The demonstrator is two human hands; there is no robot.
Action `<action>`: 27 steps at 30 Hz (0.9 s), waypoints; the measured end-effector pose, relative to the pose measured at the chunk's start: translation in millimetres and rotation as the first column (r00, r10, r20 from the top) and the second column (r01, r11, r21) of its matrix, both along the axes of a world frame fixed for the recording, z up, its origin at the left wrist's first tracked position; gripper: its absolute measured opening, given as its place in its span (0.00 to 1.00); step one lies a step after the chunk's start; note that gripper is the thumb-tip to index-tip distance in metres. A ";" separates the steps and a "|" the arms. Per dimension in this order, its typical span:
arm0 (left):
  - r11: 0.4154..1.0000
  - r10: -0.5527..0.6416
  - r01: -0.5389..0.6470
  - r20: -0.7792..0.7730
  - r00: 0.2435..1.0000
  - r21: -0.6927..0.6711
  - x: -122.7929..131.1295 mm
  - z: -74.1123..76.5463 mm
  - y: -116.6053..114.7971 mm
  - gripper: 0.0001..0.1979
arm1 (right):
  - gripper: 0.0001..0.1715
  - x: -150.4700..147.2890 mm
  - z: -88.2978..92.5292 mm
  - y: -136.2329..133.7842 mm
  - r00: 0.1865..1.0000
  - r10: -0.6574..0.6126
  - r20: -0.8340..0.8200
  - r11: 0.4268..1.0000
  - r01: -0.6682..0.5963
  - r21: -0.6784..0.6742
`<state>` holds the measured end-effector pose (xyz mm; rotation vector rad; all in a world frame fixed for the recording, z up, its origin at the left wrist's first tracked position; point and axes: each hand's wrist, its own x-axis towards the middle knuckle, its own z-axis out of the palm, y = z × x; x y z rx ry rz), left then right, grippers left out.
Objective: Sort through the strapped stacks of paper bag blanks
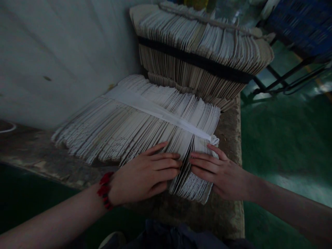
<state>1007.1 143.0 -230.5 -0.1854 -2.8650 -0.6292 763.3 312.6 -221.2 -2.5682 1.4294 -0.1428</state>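
1 strapped paper stack (135, 131), beneath left hand (144, 174), beneath right hand (220, 172)

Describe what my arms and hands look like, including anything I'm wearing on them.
The left forearm and right forearm are bare, without sleeves or gloves. A chunky red-and-black beaded bracelet circles the left wrist. The left hand and right hand show no rings.

Left hand (144, 174) and right hand (220, 173) lying flat, fingertips (178, 164) nearly meeting
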 end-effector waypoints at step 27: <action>1.000 0.007 -0.007 -0.050 0.999 0.007 4.1 -3.0 -2.9 0.14 | 0.54 -7.6 -9.3 -6.8 0.996 0.031 0.081 0.999 -0.031 0.008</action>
